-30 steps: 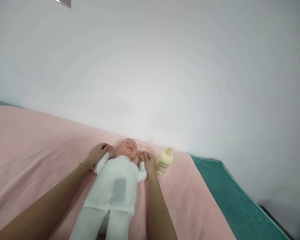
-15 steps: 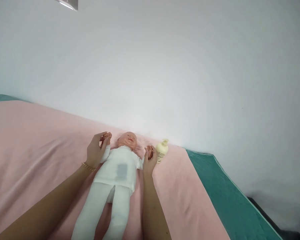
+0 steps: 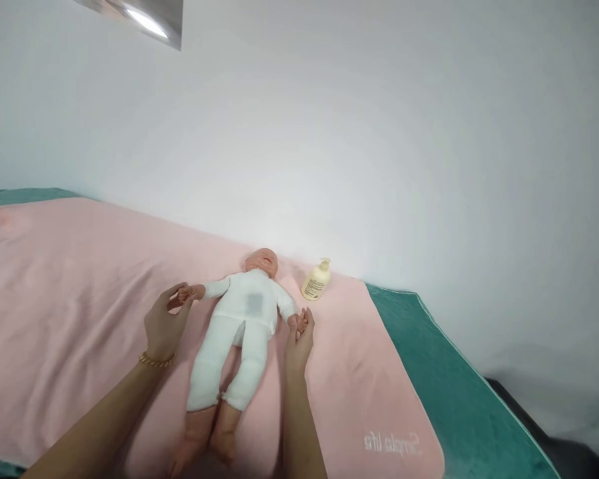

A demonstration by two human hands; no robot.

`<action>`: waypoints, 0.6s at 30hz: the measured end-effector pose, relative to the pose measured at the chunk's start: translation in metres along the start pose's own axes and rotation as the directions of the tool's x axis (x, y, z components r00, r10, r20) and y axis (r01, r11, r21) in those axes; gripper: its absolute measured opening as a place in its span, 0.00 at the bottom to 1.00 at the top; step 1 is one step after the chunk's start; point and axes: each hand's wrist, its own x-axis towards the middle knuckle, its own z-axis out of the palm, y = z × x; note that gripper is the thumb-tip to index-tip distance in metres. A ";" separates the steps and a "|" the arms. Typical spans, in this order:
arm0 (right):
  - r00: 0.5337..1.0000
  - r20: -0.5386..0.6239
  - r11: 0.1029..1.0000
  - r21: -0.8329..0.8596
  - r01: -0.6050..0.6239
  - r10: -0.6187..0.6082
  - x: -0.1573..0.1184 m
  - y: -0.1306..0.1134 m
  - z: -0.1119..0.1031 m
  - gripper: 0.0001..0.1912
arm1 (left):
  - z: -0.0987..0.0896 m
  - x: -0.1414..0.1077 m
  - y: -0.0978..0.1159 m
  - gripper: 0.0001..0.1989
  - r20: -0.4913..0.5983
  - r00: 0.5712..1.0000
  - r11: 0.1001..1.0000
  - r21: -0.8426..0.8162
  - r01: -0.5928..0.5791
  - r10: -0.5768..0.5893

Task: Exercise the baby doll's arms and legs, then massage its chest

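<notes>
The doll (image 3: 249, 307) lies on its back on a pink blanket (image 3: 359, 372), its long axis running away from the person: head toward the wall (image 3: 379, 166), bare feet toward the wearer, the whole body slanting so that the feet sit further left than the head. Its arms reach outward. The left hand (image 3: 164, 326), beside the doll's left-hand side as seen, has its fingers closed around the doll's hand there; the right hand (image 3: 299, 342) pinches the doll's other hand between thumb and fingers. A pump bottle (image 3: 316, 282) stands just right of the doll's shoulder, its label too small to read. The doll's upper face is foreshortened, its feet dim near the lower edge. Both forearms are cut off below, beside the doll's legs.
</notes>
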 end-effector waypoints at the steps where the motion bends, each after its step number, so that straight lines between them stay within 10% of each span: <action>1: 0.999 0.008 0.999 -0.030 -0.034 0.034 -0.005 0.001 -0.004 0.30 | -0.005 -0.001 -0.005 0.19 0.016 0.999 0.999 0.020 0.042 -0.043; 18: 0.997 -0.040 0.976 -0.204 -0.072 0.066 -0.026 -0.007 -0.018 0.23 | -0.031 -0.010 -0.002 0.17 0.126 0.990 0.991 0.119 0.054 -0.069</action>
